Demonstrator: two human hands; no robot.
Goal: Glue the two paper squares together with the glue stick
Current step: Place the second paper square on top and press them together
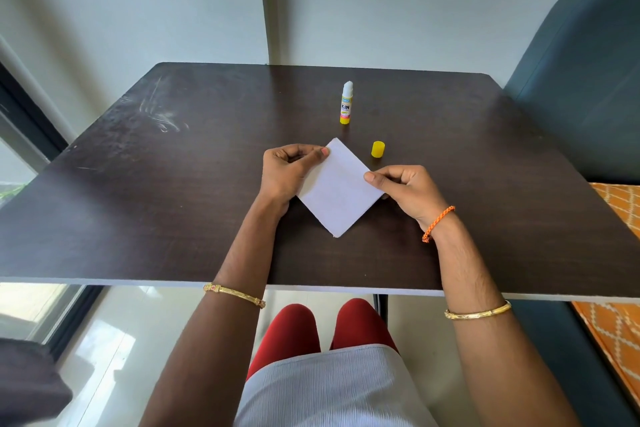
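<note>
A white paper square (pixel 337 191) lies on the dark table (pixel 173 184), turned like a diamond. Only one sheet face shows; whether a second sheet lies under it I cannot tell. My left hand (pixel 289 172) pinches its upper left edge near the top corner. My right hand (pixel 405 189) pinches its right corner. Behind the paper the glue stick (pixel 346 103) stands upright with its white glue tip bare. Its yellow cap (pixel 378 149) stands apart, just right of the paper's top corner.
A dark teal chair back (pixel 581 80) rises at the table's right. An orange patterned fabric (pixel 616 204) lies beyond the right edge. White scuff marks (pixel 162 118) streak the far left tabletop. A wall stands close behind the table.
</note>
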